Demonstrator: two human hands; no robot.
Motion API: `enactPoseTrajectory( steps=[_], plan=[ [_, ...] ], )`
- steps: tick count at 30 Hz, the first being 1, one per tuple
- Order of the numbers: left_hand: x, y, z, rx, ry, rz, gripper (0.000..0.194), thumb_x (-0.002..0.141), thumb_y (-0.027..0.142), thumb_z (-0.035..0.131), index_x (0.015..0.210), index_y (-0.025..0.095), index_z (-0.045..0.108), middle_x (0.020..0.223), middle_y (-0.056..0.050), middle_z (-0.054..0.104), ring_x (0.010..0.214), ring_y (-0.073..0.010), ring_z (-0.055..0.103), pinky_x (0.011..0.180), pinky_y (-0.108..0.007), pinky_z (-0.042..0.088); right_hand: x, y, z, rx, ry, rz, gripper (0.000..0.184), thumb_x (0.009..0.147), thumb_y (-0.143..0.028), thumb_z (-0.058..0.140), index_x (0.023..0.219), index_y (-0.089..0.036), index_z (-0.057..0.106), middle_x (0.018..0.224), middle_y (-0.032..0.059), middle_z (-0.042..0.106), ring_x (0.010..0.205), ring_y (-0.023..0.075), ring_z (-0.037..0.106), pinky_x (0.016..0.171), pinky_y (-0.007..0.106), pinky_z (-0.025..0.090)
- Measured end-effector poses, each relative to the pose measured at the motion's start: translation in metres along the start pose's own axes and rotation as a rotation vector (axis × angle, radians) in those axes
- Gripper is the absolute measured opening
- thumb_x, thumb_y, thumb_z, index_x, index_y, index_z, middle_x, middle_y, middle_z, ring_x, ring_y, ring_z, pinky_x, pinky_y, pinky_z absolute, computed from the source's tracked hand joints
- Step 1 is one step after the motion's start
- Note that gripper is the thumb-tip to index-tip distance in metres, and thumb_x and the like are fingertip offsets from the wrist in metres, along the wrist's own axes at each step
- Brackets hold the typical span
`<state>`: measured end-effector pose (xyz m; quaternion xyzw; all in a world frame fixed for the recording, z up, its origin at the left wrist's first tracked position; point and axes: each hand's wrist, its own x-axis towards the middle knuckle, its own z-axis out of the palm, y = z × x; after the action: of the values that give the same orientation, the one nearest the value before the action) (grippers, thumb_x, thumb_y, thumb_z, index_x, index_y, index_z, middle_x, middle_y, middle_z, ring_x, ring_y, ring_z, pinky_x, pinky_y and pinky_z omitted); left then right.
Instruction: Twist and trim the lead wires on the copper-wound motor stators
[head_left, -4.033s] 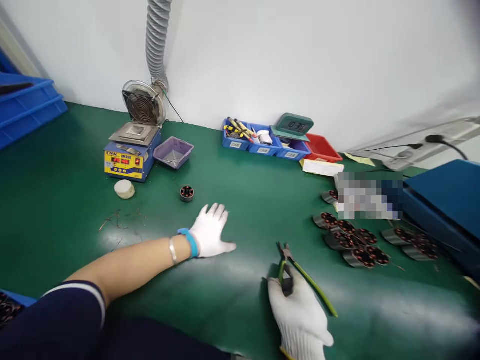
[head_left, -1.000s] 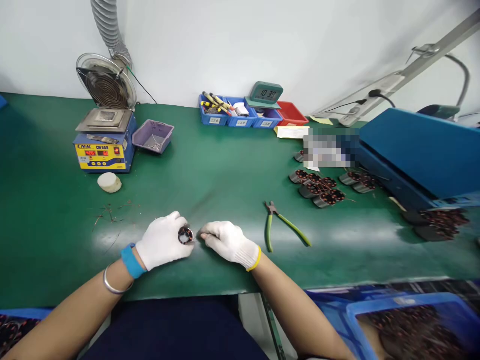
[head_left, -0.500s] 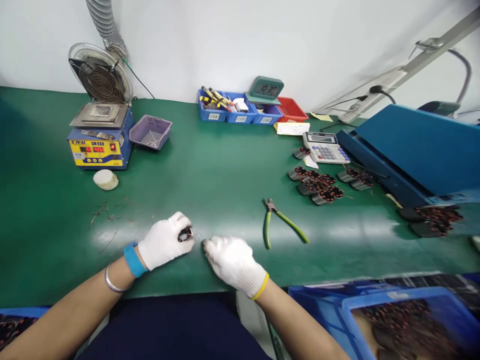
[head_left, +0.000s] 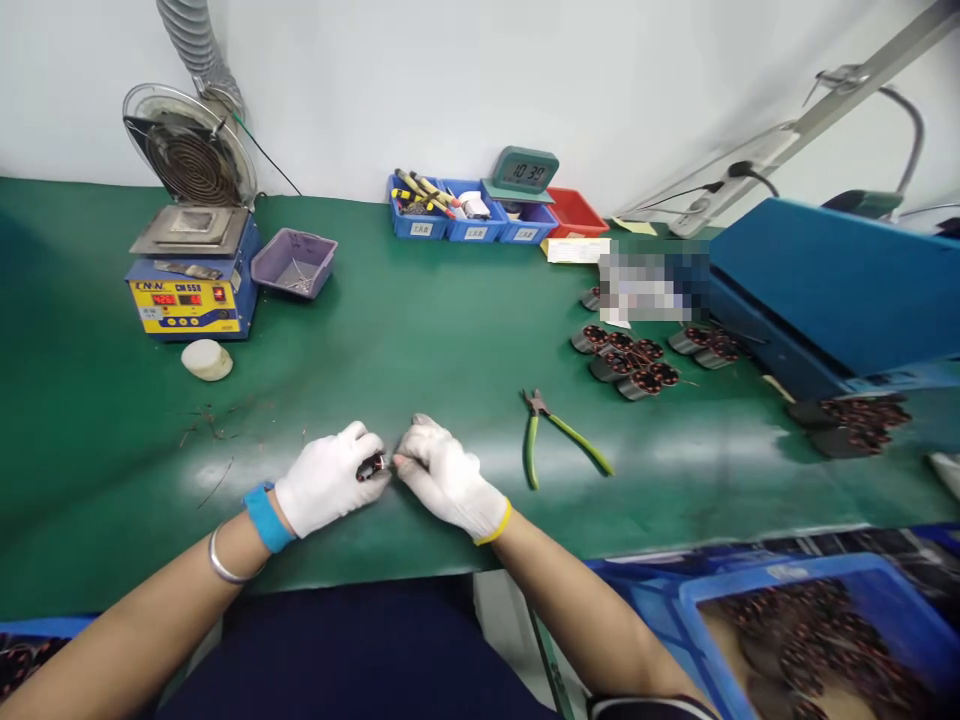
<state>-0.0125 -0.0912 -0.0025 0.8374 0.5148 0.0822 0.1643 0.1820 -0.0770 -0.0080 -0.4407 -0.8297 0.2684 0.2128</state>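
Observation:
Near the front of the green bench, my left hand (head_left: 326,483), in a white glove, is wrapped round a small motor stator (head_left: 370,467) with dark poles and copper windings. Its open face tilts up and to the right; fingers hide most of its body. Close by on the right, my gloved right hand (head_left: 448,478) has thumb and forefinger pinched together at the thin wire ends coming off the stator, which are barely visible. Green-handled cutting pliers (head_left: 537,405) lie with spread handles on the bench, right of my right hand and touched by neither hand.
Several stators (head_left: 628,366) stand at the right, before a blue machine (head_left: 832,290). A solder pot (head_left: 191,295), a purple tray (head_left: 294,265) and a white round block (head_left: 207,360) are at left. Wire scraps (head_left: 208,425) lie nearby. Small blue bins (head_left: 474,228) line the wall.
The stator was picked up from the bench by my left hand, and the pliers were let go by my right. Lately my right hand has drawn back, then returned to the stator's wires.

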Motion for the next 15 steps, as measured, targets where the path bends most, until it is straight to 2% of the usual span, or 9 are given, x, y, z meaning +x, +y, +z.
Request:
enactPoseTrajectory(
  steps=[2,4,7,10,13,15],
  plan=[
    [0.0004,0.0003,-0.0004,0.009,0.009,0.016,0.018,0.085,0.034,0.051,0.092,0.021,0.059,0.086,-0.002,0.058,0.072,-0.017,0.058,0.065,-0.029,0.043,0.0012,0.0023,-0.0022,0.046,0.073,0.06,0.017,0.085,-0.017,0.049,0.071,-0.02,0.056,0.079,0.002,0.061,0.079,0.0162,0.058,0.092,0.035,0.044],
    [0.0005,0.0001,-0.0011,0.016,0.019,0.035,0.017,0.084,0.034,0.052,0.09,0.02,0.059,0.084,-0.003,0.058,0.072,-0.0176,0.058,0.065,-0.03,0.042,0.0007,0.0033,-0.0041,0.053,0.112,0.094,0.013,0.085,-0.019,0.051,0.073,-0.02,0.057,0.082,0.003,0.061,0.08,0.0167,0.058,0.083,0.032,0.047],
    [0.0006,-0.0012,-0.0014,0.009,0.031,0.046,0.017,0.084,0.035,0.052,0.087,0.02,0.059,0.081,-0.003,0.057,0.069,-0.0173,0.056,0.061,-0.03,0.04,0.0016,0.0013,-0.0024,0.025,0.017,0.037,0.005,0.083,-0.025,0.06,0.082,-0.02,0.061,0.087,0.0024,0.064,0.084,0.0174,0.058,0.094,0.038,0.042],
    [0.0011,-0.0021,0.0,0.032,0.048,0.054,0.015,0.084,0.033,0.052,0.084,0.02,0.059,0.079,-0.003,0.056,0.068,-0.0172,0.054,0.062,-0.031,0.039,0.0054,-0.0022,0.0013,0.023,-0.051,-0.077,0.005,0.084,-0.019,0.058,0.079,-0.02,0.06,0.081,0.0,0.063,0.082,0.0162,0.058,0.104,0.041,0.034],
    [0.0012,-0.0013,0.002,0.097,0.073,0.066,0.015,0.083,0.033,0.053,0.082,0.02,0.06,0.078,-0.004,0.056,0.075,-0.0205,0.054,0.067,-0.033,0.04,0.0087,-0.0048,-0.0002,-0.001,-0.011,-0.104,0.011,0.083,-0.014,0.053,0.075,-0.019,0.058,0.078,0.0015,0.059,0.08,0.0173,0.054,0.09,0.035,0.042],
    [0.0008,0.0001,0.0029,0.102,0.073,0.055,0.015,0.083,0.033,0.052,0.082,0.019,0.06,0.08,-0.005,0.056,0.079,-0.0225,0.053,0.068,-0.034,0.04,0.0102,-0.0057,-0.0031,-0.068,0.014,-0.122,0.009,0.083,-0.016,0.053,0.076,-0.019,0.058,0.08,0.0039,0.059,0.084,0.0196,0.053,0.084,0.034,0.043]
  ],
)
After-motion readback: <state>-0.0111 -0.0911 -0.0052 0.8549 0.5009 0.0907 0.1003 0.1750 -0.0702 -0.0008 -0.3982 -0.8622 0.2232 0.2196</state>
